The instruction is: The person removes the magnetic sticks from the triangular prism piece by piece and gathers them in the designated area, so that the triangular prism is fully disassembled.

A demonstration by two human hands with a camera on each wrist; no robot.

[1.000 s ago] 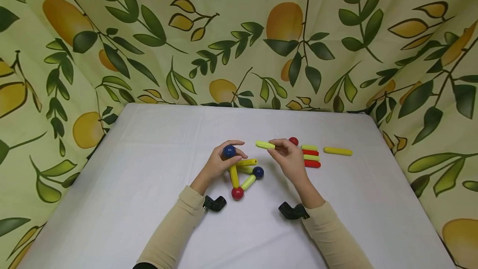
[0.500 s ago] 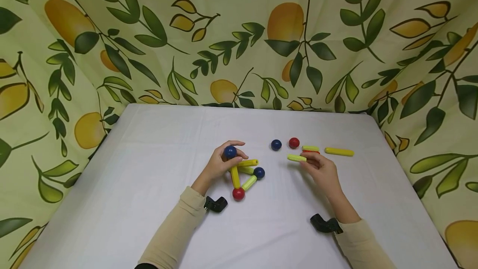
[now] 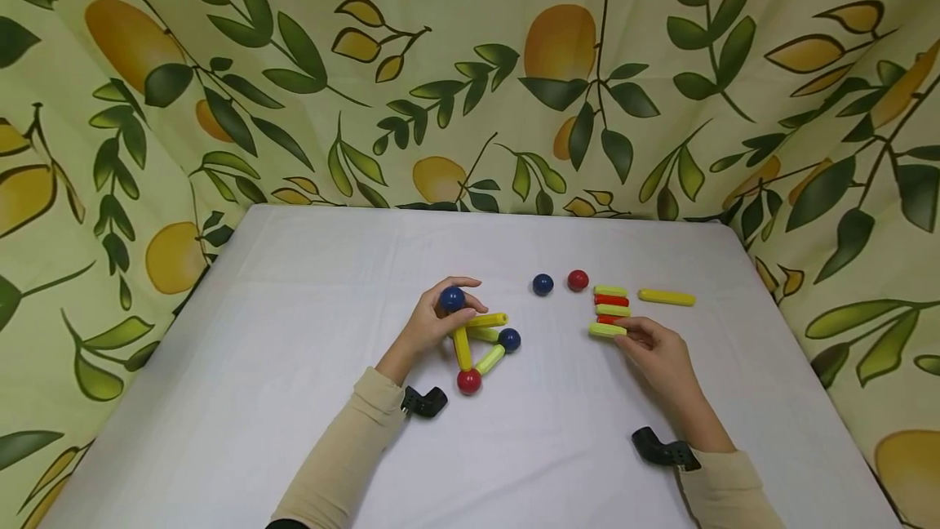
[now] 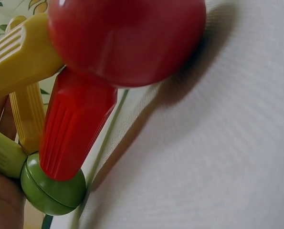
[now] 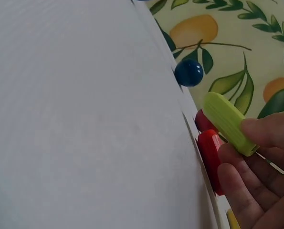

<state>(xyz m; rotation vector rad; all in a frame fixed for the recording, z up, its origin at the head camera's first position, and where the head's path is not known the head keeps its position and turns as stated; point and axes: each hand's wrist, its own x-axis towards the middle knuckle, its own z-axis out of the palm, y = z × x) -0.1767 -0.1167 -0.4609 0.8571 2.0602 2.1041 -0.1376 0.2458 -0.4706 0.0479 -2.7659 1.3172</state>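
My left hand (image 3: 424, 329) holds a frame of toy building rods and balls near the middle of the table. A blue ball (image 3: 451, 298) tops it, between thumb and fingers. Yellow rods (image 3: 462, 351) and a light green rod (image 3: 490, 360) link to a red ball (image 3: 469, 382) and a second blue ball (image 3: 509, 340). The left wrist view also shows a red rod (image 4: 77, 124) and a green ball (image 4: 53, 188) in the frame. My right hand (image 3: 661, 353) pinches a loose light green rod (image 3: 606, 331) by one end, at the near end of a row of rods.
The row holds light green and red rods (image 3: 612, 300), lying side by side. To its right lies a longer yellow rod (image 3: 667, 297). A loose blue ball (image 3: 543, 285) and red ball (image 3: 578, 280) sit left of the row. A patterned curtain (image 3: 470, 88) hangs behind the white table (image 3: 330, 268).
My right hand has moved right and toward me with the light green rod, from beside the frame to the row's near end. My left hand stays in place with the frame.
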